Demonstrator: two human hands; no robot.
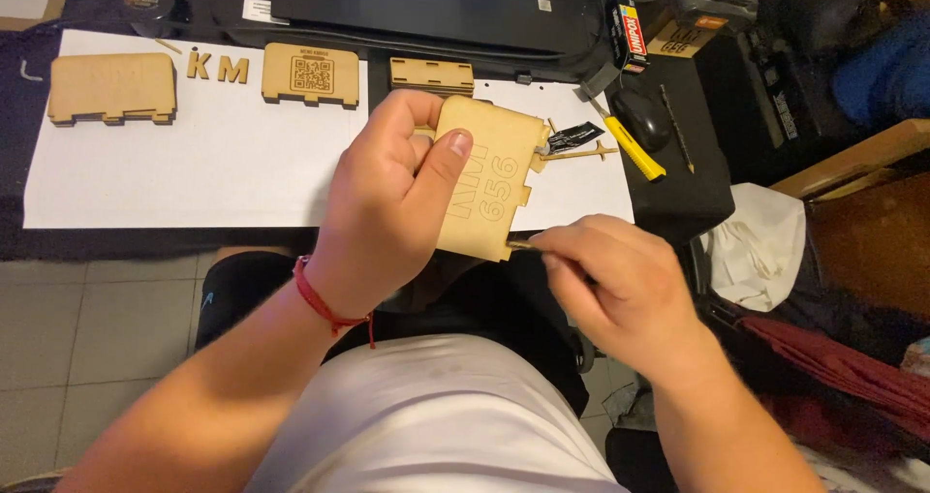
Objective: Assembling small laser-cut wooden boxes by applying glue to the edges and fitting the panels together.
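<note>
a: where is the laser-cut wooden panel (481,175) now?

b: near the middle, above the lap, in front of the white paper sheet (194,164). the left hand (392,198) is closed around its left edge, thumb flat on the face.

a: how will it handle?

b: i think light, stiff, thin, with tabs that can snap. better to hold by the edges.

a: and the right hand (610,280)?

b: pinched shut on a thin tool (523,246), its tip at the panel's lower corner.

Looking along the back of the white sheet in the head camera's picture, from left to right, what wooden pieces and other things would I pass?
Notched wooden panel → two cut-out wooden letters → engraved wooden panel with a square code → narrow slotted wooden strip → yellow utility knife → black computer mouse.
</note>
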